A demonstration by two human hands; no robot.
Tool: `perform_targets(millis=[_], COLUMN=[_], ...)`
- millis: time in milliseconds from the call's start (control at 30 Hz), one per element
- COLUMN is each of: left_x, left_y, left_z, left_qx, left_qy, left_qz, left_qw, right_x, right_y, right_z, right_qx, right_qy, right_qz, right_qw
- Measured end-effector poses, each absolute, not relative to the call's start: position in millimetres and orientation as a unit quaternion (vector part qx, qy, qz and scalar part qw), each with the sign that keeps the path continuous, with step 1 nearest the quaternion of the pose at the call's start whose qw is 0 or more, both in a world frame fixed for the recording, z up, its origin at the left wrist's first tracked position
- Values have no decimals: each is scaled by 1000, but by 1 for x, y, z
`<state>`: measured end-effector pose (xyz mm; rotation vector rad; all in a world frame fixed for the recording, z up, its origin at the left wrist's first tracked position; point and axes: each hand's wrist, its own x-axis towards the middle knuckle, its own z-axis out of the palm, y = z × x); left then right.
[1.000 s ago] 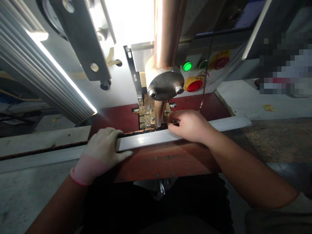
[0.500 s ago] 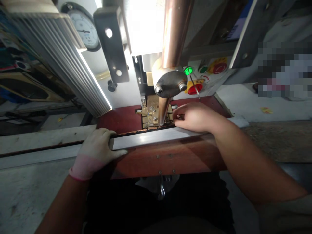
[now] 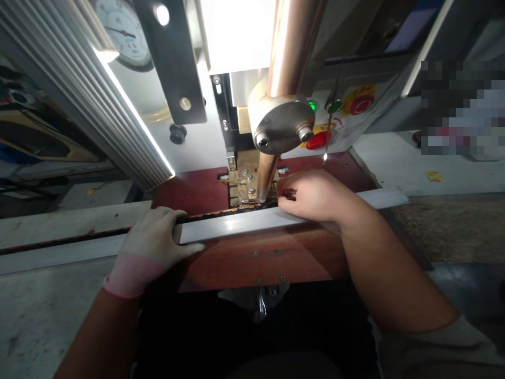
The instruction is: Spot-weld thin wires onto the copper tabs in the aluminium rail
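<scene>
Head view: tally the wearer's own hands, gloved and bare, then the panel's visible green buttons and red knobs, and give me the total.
Gloved left hand: 1
Bare right hand: 1
Green buttons: 2
Red knobs: 2
Total: 6

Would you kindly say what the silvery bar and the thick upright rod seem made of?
Silvery bar: probably aluminium, smooth and satin, judging by its pale grey sheen.
Thick upright rod: likely copper or a copper alloy, polished, given its reddish metallic gloss.

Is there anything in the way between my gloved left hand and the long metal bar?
Nothing visible: the gloved left hand lies over the metal bar, thumb along its near side. The lower copper-colored rod comes down farther right, toward the bar's far edge.
</scene>
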<state>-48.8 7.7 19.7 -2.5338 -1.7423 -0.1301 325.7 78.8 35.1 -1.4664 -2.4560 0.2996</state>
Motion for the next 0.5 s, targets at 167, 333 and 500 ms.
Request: perform_targets(millis=[167, 333, 500], left_x=[-50, -50, -34], left_y=[10, 7, -5], left_z=[18, 17, 13], left_qx=[-825, -833, -832], left_qy=[-564, -550, -548], left_qz=[-39, -50, -76], left_qw=[25, 39, 54], right_x=[327, 324, 321], right_y=[74, 72, 70], right_z=[39, 43, 44], right_qx=[-494, -487, -488], right_qy=[-851, -852, -854], right_qz=[122, 133, 117], right_qw=[133, 140, 138])
